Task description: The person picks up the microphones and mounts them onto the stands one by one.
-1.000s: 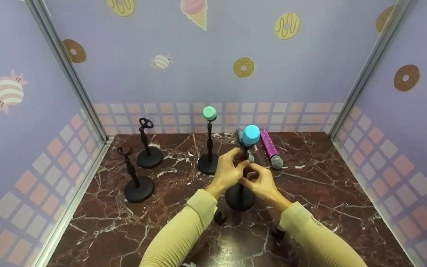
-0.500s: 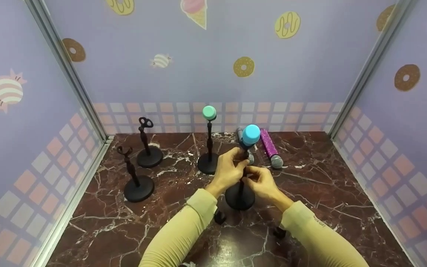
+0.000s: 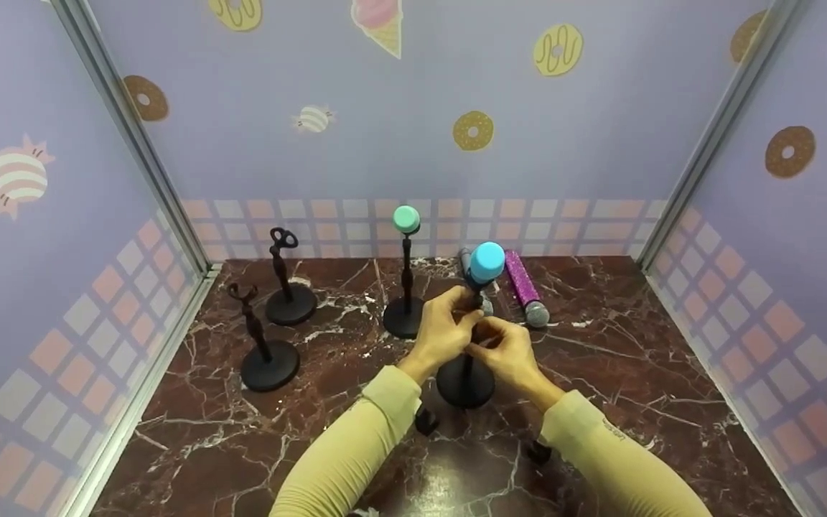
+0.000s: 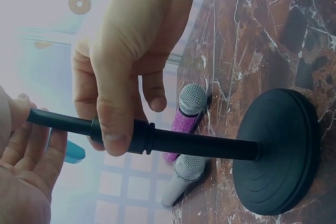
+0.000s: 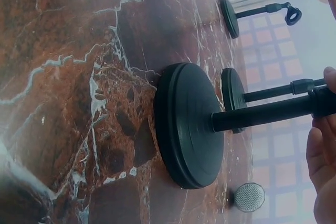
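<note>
A black desktop microphone stand stands upright, with a blue-ended microphone in its top clip. My left hand grips the upper pole just under the clip. Lower down, my right hand pinches the pole's collar between thumb and fingers. In the left wrist view, the thin upper rod runs from the collar into my left hand, and the round base rests on the marble surface. At the right wrist view's edge, only the fingertips of my right hand show beside the collar.
Behind stands another stand with a green-ended microphone. Two stands with bare clips, a rear one and a front one, are at left. A purple microphone and a silver one lie behind my hands.
My right hand's fingers shift slightly about the collar. The left hand and the stand stay in place.
</note>
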`<state>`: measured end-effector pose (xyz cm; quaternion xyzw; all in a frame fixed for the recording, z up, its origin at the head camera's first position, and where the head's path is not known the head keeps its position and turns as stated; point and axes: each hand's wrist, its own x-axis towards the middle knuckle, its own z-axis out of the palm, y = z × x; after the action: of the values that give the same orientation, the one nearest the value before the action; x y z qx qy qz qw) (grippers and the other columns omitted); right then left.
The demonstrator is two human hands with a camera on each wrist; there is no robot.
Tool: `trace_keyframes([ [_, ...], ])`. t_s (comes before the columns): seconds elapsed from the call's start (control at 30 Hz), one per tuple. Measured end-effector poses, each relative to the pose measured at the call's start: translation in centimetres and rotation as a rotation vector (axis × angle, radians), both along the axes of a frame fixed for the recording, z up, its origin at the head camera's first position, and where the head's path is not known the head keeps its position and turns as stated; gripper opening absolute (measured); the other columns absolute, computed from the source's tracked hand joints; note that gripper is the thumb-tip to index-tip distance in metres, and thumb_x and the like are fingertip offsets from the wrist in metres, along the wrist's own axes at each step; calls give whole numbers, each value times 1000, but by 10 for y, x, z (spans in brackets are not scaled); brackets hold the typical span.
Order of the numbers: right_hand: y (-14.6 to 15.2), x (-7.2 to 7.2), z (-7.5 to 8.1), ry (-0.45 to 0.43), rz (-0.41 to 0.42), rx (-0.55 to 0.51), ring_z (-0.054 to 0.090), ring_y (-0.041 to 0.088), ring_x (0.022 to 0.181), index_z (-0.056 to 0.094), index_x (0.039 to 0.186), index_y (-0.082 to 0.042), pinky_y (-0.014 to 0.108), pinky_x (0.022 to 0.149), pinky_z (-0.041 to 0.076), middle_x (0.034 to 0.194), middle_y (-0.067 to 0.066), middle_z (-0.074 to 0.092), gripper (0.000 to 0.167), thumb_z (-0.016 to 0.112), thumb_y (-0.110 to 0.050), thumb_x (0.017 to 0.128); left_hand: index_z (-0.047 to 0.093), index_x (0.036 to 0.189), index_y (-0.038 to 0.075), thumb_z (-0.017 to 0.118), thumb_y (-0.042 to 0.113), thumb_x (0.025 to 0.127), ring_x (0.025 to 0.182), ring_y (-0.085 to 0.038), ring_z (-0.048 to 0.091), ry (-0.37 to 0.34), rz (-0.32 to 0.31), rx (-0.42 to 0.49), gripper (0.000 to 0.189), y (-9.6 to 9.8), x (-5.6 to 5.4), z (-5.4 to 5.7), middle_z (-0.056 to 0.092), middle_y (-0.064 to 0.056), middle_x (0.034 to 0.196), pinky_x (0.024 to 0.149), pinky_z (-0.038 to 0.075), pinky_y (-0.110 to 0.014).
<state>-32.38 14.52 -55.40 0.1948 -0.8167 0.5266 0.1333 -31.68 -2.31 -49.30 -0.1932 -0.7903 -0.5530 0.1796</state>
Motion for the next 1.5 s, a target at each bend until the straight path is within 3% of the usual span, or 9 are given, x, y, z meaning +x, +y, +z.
trace_keyframes([
  [0.17, -4, -1, 0, 33, -56, 30, 72, 6, 73, 81, 89, -9, 18, 69, 58, 82, 9, 82, 21, 99, -8, 79, 77, 106, 1, 79, -1, 94, 99, -26, 83, -1, -8, 9, 12, 0, 0, 0, 85, -14, 104, 90, 69, -32],
  [0.4, -6, -3, -3, 145, -113, 119, 79, 25, 74, 79, 91, -7, 25, 68, 61, 83, 9, 82, 28, 101, -15, 76, 78, 106, 1, 79, 0, 94, 100, -26, 84, 19, 2, -16, 13, -1, 0, 1, 85, -14, 104, 91, 69, -33],
  [0.5, -3, -2, -3, 130, -54, 108, 80, 32, 80, 80, 102, -5, 37, 72, 67, 90, 11, 83, 30, 98, -13, 79, 78, 106, 1, 78, 0, 94, 99, -26, 83, 19, -2, -15, 12, -1, -1, 1, 85, -14, 103, 92, 68, -33],
  [0.6, 1, 0, -3, 73, 32, 84, 80, 31, 88, 81, 113, -4, 45, 78, 70, 100, 13, 85, 31, 92, -9, 84, 78, 106, 1, 78, -1, 94, 99, -26, 83, 15, -1, -16, 12, -2, 0, 0, 85, -15, 103, 92, 68, -34],
  [0.73, 5, 1, -1, -25, 126, 51, 79, 27, 97, 81, 122, -1, 34, 84, 70, 110, 18, 85, 33, 82, 0, 89, 78, 106, 2, 79, -1, 94, 100, -27, 84, 6, 2, -11, 12, -3, 0, -1, 86, -14, 104, 91, 69, -34],
  [0.87, 8, 1, 0, -68, 145, 42, 79, 27, 96, 81, 123, 1, 24, 82, 65, 108, 21, 84, 33, 76, 5, 90, 78, 106, 2, 79, -1, 95, 100, -26, 84, -4, -6, -2, 12, -2, -1, 0, 86, -14, 104, 91, 69, -35],
  [1.1, 9, 0, 1, -48, 107, 36, 81, 24, 92, 84, 115, -2, 29, 80, 67, 105, 18, 86, 25, 85, 0, 90, 78, 104, 2, 79, -1, 94, 98, -25, 83, -4, -8, 3, 11, -1, -1, 2, 86, -13, 102, 89, 68, -34],
  [1.33, 5, 2, 3, -47, 17, 40, 79, 14, 87, 85, 103, -9, 23, 77, 65, 98, 12, 87, 20, 96, -12, 87, 77, 104, 1, 79, -1, 95, 99, -26, 83, -5, -3, -5, 10, -1, 0, 1, 85, -14, 102, 91, 68, -32],
  [1.5, 0, 3, 1, 16, -65, 56, 81, 15, 80, 86, 97, -10, 17, 72, 62, 91, 8, 87, 21, 100, -15, 82, 77, 104, 2, 79, -1, 94, 99, -27, 83, -5, -2, 6, 10, -1, 0, 0, 85, -14, 102, 91, 68, -33],
])
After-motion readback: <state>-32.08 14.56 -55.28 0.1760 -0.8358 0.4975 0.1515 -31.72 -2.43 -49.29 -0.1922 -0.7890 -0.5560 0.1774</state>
